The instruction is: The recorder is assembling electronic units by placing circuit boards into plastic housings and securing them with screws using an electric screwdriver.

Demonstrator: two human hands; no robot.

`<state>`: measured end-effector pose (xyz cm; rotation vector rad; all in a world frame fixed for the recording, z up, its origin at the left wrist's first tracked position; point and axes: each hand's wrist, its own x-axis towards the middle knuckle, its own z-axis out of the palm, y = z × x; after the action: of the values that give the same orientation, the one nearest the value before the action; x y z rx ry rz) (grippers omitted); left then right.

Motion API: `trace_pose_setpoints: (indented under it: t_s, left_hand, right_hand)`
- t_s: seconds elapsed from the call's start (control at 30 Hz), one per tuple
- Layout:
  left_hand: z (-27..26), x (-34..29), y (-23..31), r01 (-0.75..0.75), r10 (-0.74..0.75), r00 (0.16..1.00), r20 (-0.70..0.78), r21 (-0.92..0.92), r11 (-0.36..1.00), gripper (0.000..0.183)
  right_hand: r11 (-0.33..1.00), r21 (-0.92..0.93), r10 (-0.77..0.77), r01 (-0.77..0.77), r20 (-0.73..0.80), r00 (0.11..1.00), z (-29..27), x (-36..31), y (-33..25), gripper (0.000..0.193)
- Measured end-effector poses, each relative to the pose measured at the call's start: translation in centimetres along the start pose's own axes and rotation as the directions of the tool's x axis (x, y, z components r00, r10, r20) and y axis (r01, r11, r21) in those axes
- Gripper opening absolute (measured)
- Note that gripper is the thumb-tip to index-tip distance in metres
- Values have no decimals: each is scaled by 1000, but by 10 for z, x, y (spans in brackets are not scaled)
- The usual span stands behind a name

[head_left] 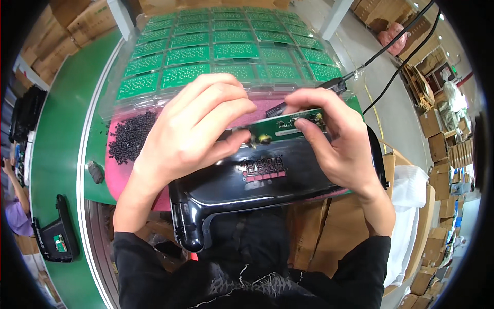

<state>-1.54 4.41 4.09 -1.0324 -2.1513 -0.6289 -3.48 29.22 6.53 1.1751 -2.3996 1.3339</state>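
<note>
My right hand [334,136] pinches the right part of a green circuit board [280,129] between thumb and fingers. The board is tilted over a glossy black plastic housing [226,185], which has a group of small cutouts in its middle. My left hand [198,126] hovers at the board's left end, fingers half curled and apart from the thumb. Its thumb tip lies beside small dark and yellowish parts on the board; whether it touches them is unclear. Behind my right hand lies a black corded tool [276,109], shaped like an electric screwdriver and partly hidden.
Clear trays of green circuit boards [236,50] fill the far side. A pile of small black parts [131,138] sits on the pink mat [114,177]. On the green surface at left rests another black housing [59,232]. Black cables [391,44] hang at right, near cardboard boxes [432,123].
</note>
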Motion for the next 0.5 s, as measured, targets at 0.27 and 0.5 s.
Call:
trace_pose_setpoints:
  t_s: [0.27,0.5]
  left_hand:
    - [20,-23,-4,-101,104,987,-126,29,994,60]
    - [13,-23,-3,-119,110,990,-88,-104,987,60]
  right_hand:
    - [870,477,214,-126,-134,968,17,-16,4,28]
    - [998,26,-44,53,-275,960,8,-21,24,29]
